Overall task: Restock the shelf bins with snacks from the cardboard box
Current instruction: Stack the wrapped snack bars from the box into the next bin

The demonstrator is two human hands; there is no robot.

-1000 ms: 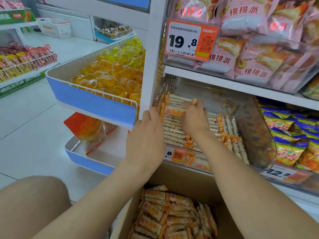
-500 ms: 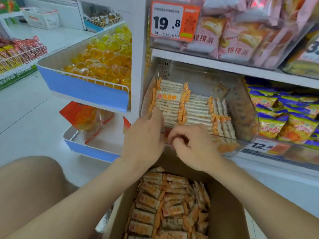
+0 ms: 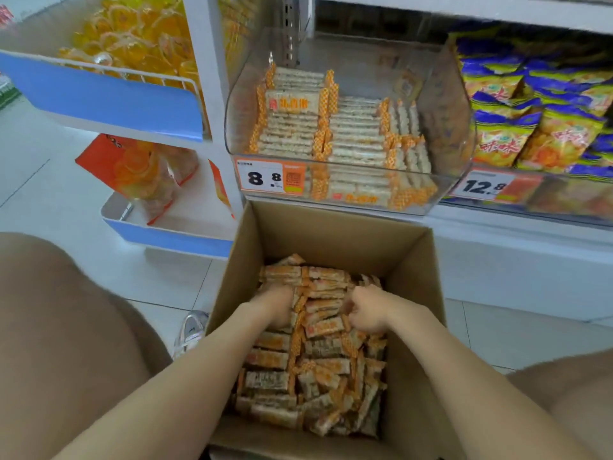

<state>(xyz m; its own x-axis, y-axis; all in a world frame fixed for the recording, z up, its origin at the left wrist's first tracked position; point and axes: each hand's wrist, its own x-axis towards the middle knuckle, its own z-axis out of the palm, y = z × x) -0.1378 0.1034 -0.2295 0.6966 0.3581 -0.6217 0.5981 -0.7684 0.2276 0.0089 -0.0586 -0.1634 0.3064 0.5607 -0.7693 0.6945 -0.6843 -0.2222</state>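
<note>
An open cardboard box (image 3: 331, 237) stands on the floor below the shelf, filled with orange-and-white wrapped snack bars (image 3: 315, 376). Both my hands are down inside it. My left hand (image 3: 275, 307) lies palm down with its fingertips buried in the pile, so its grip is hidden. My right hand (image 3: 365, 312) has its fingers curled round a few bars at the top of the pile. Above the box, a clear plastic shelf bin (image 3: 462, 104) holds neat rows of the same bars (image 3: 292, 127) behind an 8.8 price tag (image 3: 270, 176).
A blue wire basket of yellow jelly cups (image 3: 132, 38) juts out at upper left, with a blue tray of orange bags (image 3: 139, 167) below it. Purple-and-yellow chip bags (image 3: 530, 127) fill the bin to the right. My knees (image 3: 49, 327) flank the box, and a white shoe (image 3: 190, 327) is beside it.
Both hands have left the shelf bin's front edge and dropped into the cardboard box. My view has tilted down, so the box now fills the lower centre.
</note>
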